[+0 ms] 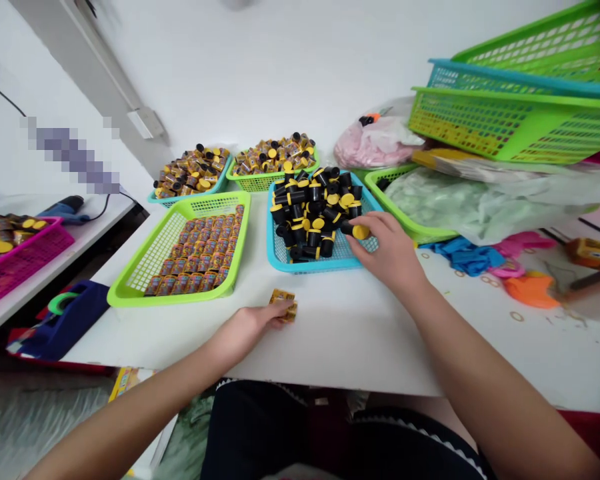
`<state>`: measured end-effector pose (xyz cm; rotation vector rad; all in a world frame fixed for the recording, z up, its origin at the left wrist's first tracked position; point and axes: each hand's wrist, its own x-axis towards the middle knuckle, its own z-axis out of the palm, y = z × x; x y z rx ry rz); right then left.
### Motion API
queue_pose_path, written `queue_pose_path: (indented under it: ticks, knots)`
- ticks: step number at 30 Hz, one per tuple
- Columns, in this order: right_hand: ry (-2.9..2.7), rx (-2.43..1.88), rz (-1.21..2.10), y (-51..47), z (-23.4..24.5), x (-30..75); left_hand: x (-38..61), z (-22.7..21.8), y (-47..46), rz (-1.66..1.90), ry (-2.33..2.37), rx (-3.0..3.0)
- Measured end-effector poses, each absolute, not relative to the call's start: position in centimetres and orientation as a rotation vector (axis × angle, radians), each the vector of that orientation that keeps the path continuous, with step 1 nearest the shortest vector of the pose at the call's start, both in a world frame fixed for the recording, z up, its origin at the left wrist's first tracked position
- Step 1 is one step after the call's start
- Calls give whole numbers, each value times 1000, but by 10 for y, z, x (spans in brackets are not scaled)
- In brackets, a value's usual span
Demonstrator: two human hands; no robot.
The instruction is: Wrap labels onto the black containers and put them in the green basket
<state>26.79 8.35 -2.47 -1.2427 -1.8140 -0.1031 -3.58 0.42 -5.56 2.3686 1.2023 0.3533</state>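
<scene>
My left hand (260, 321) is closed on a small yellow printed label sheet (283, 304), low over the white table. My right hand (387, 250) pinches a small black canister with a yellow cap (359, 231) at the right rim of a blue basket (310, 267). Heaped in that basket are many plain black canisters with yellow caps (313, 207). Left of it, a green basket (130, 283) holds rows of canisters wrapped in printed labels (200, 257), lying on their sides.
Behind are a blue basket (167, 199) and a green basket (260, 181) heaped with labelled canisters. Stacked baskets (480, 127) rise at right above plastic bags (480, 200). Balloons (530, 289) and rubber bands lie on the right. A blue tape dispenser (70, 320) sits at the left edge.
</scene>
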Motion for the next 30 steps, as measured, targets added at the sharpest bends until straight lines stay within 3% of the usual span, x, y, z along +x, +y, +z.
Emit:
queue_pose_path:
  ticks: [5, 10, 20, 25, 30]
  knots:
    - [-1719, -1160, -14, 76, -23, 260, -28, -14, 1, 686, 1153, 2242]
    - [-1600, -924, 400, 65, -22, 244, 13, 18, 27, 1052, 969, 1932]
    - [-1450, -801, 941, 62, -17, 247, 31, -34, 49, 946, 982, 1817]
    - [-1469, -733, 1215, 61, -19, 248, 25, -38, 46, 996, 1011, 1879]
    - [-1537, -755, 1233, 59, -14, 248, 28, -34, 45, 1064, 929, 1676]
